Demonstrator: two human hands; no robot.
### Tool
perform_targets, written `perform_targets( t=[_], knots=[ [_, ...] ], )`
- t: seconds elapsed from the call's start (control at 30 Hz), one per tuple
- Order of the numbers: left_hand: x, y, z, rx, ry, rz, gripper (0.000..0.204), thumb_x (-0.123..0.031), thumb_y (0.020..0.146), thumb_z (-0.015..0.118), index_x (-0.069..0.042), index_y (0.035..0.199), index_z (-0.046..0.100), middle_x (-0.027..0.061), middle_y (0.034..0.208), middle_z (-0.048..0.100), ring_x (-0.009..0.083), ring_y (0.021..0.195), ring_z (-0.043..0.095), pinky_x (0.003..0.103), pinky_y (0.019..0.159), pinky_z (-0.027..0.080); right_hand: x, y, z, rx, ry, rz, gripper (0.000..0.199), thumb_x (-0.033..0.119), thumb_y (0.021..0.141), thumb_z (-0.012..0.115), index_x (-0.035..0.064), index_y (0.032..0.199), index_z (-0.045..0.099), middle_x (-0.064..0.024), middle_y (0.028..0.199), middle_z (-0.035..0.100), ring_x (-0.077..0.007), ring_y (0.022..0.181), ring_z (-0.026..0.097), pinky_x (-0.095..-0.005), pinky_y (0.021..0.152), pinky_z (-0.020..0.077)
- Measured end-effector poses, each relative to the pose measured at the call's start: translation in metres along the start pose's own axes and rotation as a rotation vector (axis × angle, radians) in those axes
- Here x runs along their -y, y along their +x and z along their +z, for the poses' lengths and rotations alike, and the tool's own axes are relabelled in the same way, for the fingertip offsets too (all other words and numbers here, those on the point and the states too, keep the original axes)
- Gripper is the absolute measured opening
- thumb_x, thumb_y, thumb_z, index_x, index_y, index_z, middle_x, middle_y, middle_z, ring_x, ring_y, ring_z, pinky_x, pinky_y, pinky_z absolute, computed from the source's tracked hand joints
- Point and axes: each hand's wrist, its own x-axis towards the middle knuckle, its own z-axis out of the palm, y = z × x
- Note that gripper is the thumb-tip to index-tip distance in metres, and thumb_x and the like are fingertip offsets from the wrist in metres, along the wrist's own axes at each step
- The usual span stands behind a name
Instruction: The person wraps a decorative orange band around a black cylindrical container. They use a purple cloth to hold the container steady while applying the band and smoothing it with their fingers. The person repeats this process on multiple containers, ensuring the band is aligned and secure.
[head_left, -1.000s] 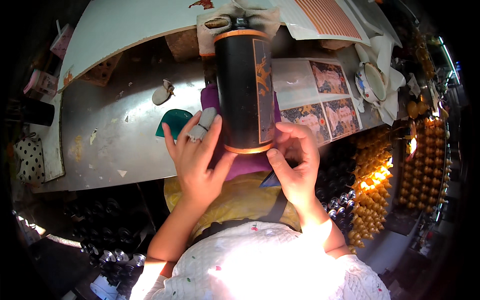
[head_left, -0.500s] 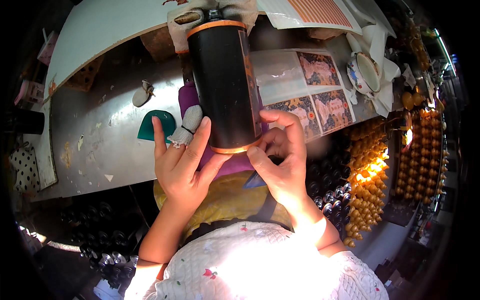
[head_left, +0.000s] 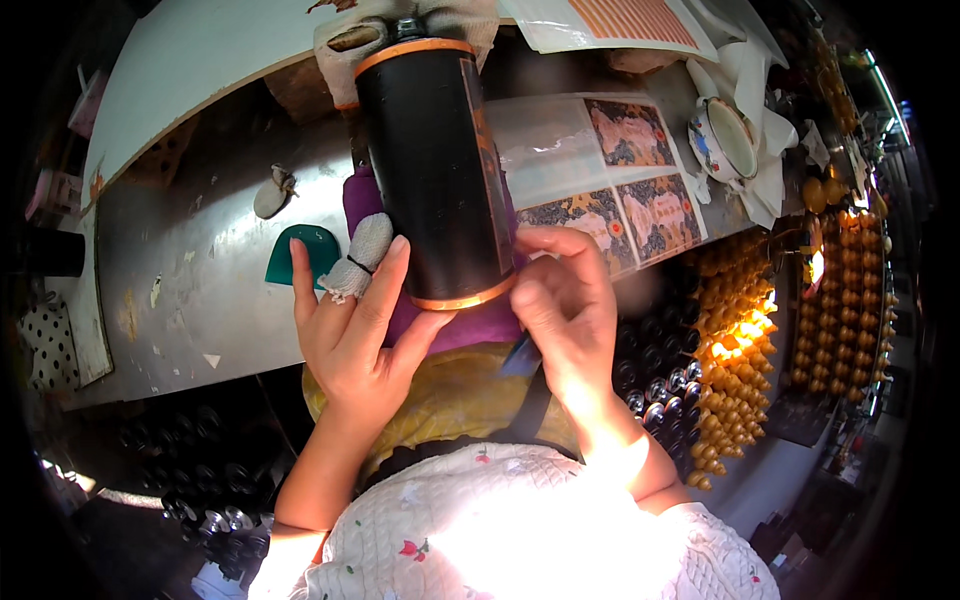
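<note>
Head view: black cylinder [head_left: 435, 170] with copper rims lay lengthwise on a purple cloth [head_left: 470, 325] at the table [head_left: 210, 290] edge. Left hand [head_left: 350, 330] braced its near end, fingers spread, one bandaged. Right hand [head_left: 565, 310] pinched the patterned decal strip [head_left: 488, 170] down its side. Judged step: seating the decal; next calls for even smoothing pressure.

Head-worn fisheye, close, looking down

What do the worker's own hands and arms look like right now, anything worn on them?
Both forearms are bare. The left hand has white gauze tape wrapped round one finger. The right hand shows no glove or wrap. Short white quilted sleeves with small flower prints end above the elbows.
</note>
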Motion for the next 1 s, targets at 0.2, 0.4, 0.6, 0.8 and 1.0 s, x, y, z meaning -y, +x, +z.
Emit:
perform_targets(
  t=[0.2,0.4,0.6,0.8,1.0],
  knots=[
    [-0.029,0.015,0.001,0.181,-0.193,-0.198,0.103,-0.035,0.074,0.085,0.008,0.151,0.031,0.0232,0.147,0.044,0.0349,0.116,0.049,0.046,0.107,0.033,-0.002,-0.006,-0.015,-0.147,0.263,0.158,0.024,0.021,0.107,0.047,0.0027,0.119,0.058,-0.0024,0.092,0.058,-0.0053,0.079,0.050,-0.0189,0.074,0.0402],
    [-0.038,0.019,0.015,0.269,-0.242,-0.277,0.088,-0.026,0.091,0.069,0.008,0.155,0.018,0.0246,0.158,0.027,0.0339,0.116,0.043,0.040,0.106,0.034,-0.003,-0.009,-0.007,-0.007,0.022,0.124,0.038,0.006,0.102,0.051,0.0024,0.140,0.052,0.0064,0.084,0.049,-0.0012,0.077,0.044,-0.0168,0.072,0.0363],
    [-0.033,0.019,0.009,0.304,-0.265,-0.174,0.076,-0.014,0.096,0.056,0.009,0.155,0.016,0.0274,0.159,0.022,0.0377,0.125,0.040,0.043,0.111,0.028,-0.004,-0.009,-0.007,0.065,-0.096,0.091,0.039,0.006,0.100,0.053,0.0009,0.139,0.051,0.0050,0.083,0.048,-0.0030,0.078,0.045,-0.0176,0.074,0.0369],
    [-0.030,0.020,0.005,0.278,-0.529,-0.240,0.073,-0.004,0.092,0.053,0.009,0.155,0.019,0.0266,0.158,0.027,0.0360,0.127,0.041,0.041,0.113,0.026,0.003,-0.008,-0.008,0.003,0.051,0.088,0.040,0.002,0.098,0.051,0.0020,0.138,0.050,0.0033,0.084,0.051,-0.0041,0.076,0.046,-0.0184,0.074,0.0390],
    [-0.008,-0.001,0.007,0.180,-0.751,-0.327,0.065,-0.015,0.096,0.054,0.006,0.153,0.030,0.0219,0.155,0.034,0.0288,0.125,0.046,0.036,0.111,0.029,0.001,-0.004,-0.012,0.032,0.005,0.053,0.039,0.002,0.098,0.051,0.0022,0.137,0.050,0.0022,0.083,0.054,-0.0032,0.075,0.046,-0.0170,0.071,0.0380]
  ],
)
